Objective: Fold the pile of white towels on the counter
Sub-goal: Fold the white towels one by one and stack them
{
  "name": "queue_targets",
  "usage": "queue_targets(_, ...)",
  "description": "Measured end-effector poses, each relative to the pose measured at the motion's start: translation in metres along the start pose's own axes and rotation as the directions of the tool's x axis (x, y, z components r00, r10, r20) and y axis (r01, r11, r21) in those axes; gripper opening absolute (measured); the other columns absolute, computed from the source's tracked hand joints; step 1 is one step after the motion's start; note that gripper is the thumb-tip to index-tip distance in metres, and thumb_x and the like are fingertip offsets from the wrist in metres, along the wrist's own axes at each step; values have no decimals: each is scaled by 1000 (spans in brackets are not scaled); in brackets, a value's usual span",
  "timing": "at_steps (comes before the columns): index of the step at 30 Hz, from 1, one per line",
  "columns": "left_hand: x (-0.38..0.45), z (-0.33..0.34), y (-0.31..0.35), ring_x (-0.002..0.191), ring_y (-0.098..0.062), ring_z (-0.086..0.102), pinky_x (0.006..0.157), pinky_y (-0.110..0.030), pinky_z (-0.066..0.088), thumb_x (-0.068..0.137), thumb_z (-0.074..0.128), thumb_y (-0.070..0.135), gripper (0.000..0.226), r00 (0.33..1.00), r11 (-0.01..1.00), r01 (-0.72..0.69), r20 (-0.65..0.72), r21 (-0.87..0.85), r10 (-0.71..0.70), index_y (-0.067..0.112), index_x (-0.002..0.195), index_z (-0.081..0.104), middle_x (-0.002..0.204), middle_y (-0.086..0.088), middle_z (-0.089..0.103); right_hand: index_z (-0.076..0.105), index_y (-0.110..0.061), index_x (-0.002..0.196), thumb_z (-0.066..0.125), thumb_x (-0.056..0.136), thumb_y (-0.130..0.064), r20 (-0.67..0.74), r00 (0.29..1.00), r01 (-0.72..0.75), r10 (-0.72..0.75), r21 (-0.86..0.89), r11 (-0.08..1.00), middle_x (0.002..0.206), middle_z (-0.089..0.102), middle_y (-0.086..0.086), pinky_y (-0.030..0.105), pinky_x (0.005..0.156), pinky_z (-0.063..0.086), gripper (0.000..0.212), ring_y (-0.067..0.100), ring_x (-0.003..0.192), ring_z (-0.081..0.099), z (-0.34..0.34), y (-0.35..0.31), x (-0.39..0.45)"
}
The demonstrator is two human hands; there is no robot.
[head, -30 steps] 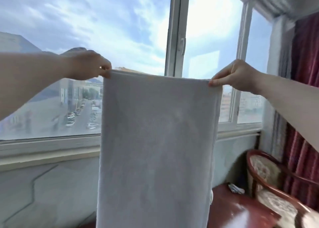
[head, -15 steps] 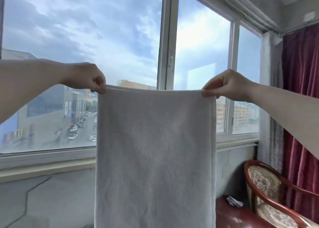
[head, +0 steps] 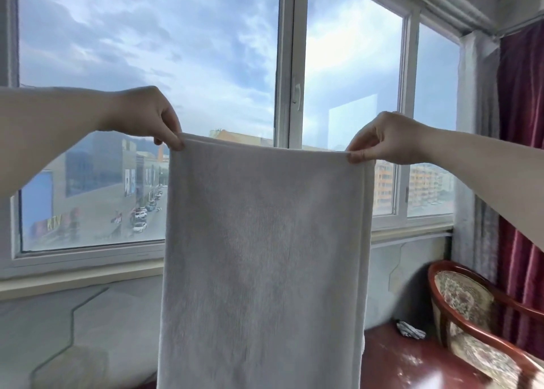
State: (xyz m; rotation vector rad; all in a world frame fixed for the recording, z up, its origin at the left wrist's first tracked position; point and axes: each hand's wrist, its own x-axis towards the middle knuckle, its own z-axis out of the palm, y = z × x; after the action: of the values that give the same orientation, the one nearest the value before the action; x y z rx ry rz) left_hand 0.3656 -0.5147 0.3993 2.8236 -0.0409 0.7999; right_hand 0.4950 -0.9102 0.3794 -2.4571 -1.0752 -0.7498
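Window (head: 206, 64) over grey wall, dark red counter (head: 412, 365), chair (head: 471, 315), curtain (head: 524, 153), left hand (head: 144, 115) and right hand (head: 385, 138) each pinching hanging white towel (head: 262, 256) corners

left grip (head: 147, 117) pinching, right grip (head: 382, 141) pinching

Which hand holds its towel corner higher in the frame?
The left hand: its corner of the white towel sits higher than the right hand's.

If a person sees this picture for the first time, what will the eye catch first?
A white towel hangs flat in the centre, filling the lower middle of the view. The left hand and the right hand each pinch one top corner. Behind it is a wide window showing cloudy sky, and a chair stands at lower right.
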Motion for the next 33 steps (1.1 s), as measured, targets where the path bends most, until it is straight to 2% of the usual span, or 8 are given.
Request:
queue_targets(3,3,5,-4,59,-14,56,60,-28,42,70,85,18,12,1000,999,4,-17,33,-3,21,61,77,57,1,67,78,-27,85,80,80,-24,-8,1000,-2,2,-42,999,82,73,-17,26,81,52,7,1,85,68,6,-3,4)
queue_targets(6,7,7,-7,65,-16,58,60,-28,45,70,85,19,11,1000,999,11,-21,44,-10,21,62,77,64,2,70,75,-32,83,80,81,-28,-33,999,-2,-2,-112,994,80,71,-19,27,78,49,6,0,85,65,9,-2,8)
queue_targets(10,9,9,-6,68,-17,60,60,-28,46,70,85,21,11,1000,998,8,-2,65,-8,23,62,78,67,3,71,74,-28,94,76,83,-34,-59,998,-25,12,-237,971,81,67,-15,31,77,47,13,8,85,63,12,1,12)
queue_targets(18,9,29,15,62,-13,58,59,-27,45,72,83,26,13,999,991,24,43,133,-29,27,61,77,67,2,71,72,-33,95,65,90,-41,-7,1000,-21,21,-580,814,98,71,-6,31,79,34,12,23,94,59,29,19,17)
queue_targets(22,-1,49,13,58,-10,54,58,-27,38,72,83,31,12,991,990,98,82,99,-106,29,63,76,61,-2,67,74,-30,95,63,91,-35,-117,990,-2,-74,-546,838,98,71,2,34,76,40,12,32,96,61,55,41,19)
queue_targets(26,2,75,5,64,-2,61,61,-17,45,78,80,23,12,974,984,176,138,23,-178,22,67,76,67,6,71,78,-27,92,70,87,-28,-122,992,-10,-36,-359,933,97,73,-1,32,84,43,9,27,101,61,87,60,31)
queue_targets(30,12,113,-13,72,-6,68,75,-27,55,85,73,11,7,976,974,185,141,-132,-166,12,78,73,75,-1,74,78,-25,97,75,85,-30,-36,998,-56,51,-181,982,86,68,-15,31,96,27,13,13,111,55,123,94,49)
queue_targets(33,33,131,-22,74,-11,70,74,-26,59,86,72,10,3,979,968,181,127,-173,-161,7,85,71,77,-4,75,77,-27,99,68,91,-32,-28,997,-78,74,-174,982,99,70,-9,34,101,23,14,17,120,46,157,118,63)
